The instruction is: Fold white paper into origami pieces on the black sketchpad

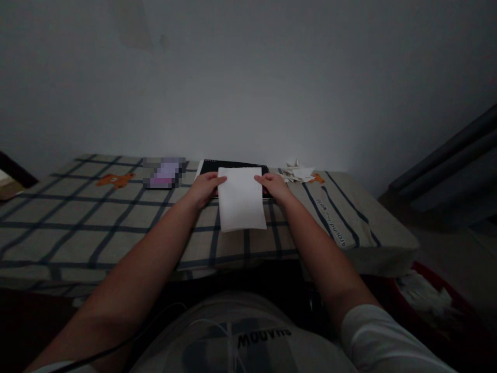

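Observation:
A white sheet of paper [241, 202] is held up in front of me between both hands. My left hand [205, 187] pinches its upper left edge, thumb lying on the front face. At the upper right edge, my right hand [274, 185] grips it the same way. The fingers behind the paper are hidden. Behind the sheet lies a flat black item [229, 167] with a row of small marks along its top edge, partly covered by the paper and my hands.
A checked cloth [163, 223] covers the table against the wall. A pixelated phone-like item [165, 173] lies at the left. Folded white paper pieces [298, 172] sit right of the black item. A red basin [430, 280] with crumpled white material stands low at right.

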`<state>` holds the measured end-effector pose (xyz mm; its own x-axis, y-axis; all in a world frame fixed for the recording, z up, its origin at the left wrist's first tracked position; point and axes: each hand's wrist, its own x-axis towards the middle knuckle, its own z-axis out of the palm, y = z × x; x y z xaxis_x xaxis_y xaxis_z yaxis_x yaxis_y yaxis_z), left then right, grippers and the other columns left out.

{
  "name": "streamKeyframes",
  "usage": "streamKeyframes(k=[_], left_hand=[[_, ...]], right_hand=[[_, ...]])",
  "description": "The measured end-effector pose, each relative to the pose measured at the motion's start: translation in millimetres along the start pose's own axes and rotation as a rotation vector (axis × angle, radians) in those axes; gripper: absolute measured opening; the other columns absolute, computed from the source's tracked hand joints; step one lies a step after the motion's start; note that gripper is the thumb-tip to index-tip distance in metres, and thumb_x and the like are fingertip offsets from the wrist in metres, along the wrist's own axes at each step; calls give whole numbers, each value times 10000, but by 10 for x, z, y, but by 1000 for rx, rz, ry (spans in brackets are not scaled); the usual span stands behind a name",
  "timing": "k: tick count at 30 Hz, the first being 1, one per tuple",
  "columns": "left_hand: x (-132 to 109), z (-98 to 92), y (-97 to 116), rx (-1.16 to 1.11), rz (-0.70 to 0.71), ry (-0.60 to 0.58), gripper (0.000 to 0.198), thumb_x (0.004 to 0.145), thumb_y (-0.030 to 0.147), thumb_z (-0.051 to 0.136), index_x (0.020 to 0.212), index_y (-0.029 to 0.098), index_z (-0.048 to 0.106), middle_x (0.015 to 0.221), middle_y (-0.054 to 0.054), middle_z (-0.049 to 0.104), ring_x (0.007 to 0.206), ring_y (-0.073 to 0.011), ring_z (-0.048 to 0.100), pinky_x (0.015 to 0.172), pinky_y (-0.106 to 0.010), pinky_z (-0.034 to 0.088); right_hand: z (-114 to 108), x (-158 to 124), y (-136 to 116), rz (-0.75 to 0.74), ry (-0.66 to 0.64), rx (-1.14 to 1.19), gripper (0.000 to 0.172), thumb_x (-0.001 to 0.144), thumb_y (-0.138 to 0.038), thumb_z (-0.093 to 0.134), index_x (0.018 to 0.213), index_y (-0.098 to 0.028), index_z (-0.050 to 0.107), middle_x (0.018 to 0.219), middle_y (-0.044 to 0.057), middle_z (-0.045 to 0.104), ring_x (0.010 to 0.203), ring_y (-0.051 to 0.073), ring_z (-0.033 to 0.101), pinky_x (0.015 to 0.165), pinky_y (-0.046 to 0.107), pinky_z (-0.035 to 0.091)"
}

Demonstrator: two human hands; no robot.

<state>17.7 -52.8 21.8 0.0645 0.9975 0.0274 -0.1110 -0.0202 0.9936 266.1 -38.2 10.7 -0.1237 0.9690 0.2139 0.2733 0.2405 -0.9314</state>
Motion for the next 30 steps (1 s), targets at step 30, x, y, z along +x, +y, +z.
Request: streamKeyframes(k=[30], left_hand=[[20, 26, 18, -79, -15, 1, 320, 693, 430, 769, 821, 151, 680, 737, -26, 656, 611, -126, 562, 523, -221, 423]], right_hand=[[-11, 15, -7, -16, -38, -44, 345, 725, -524, 670, 667, -196, 579, 561, -40, 486, 509, 106, 409, 518, 264, 298]])
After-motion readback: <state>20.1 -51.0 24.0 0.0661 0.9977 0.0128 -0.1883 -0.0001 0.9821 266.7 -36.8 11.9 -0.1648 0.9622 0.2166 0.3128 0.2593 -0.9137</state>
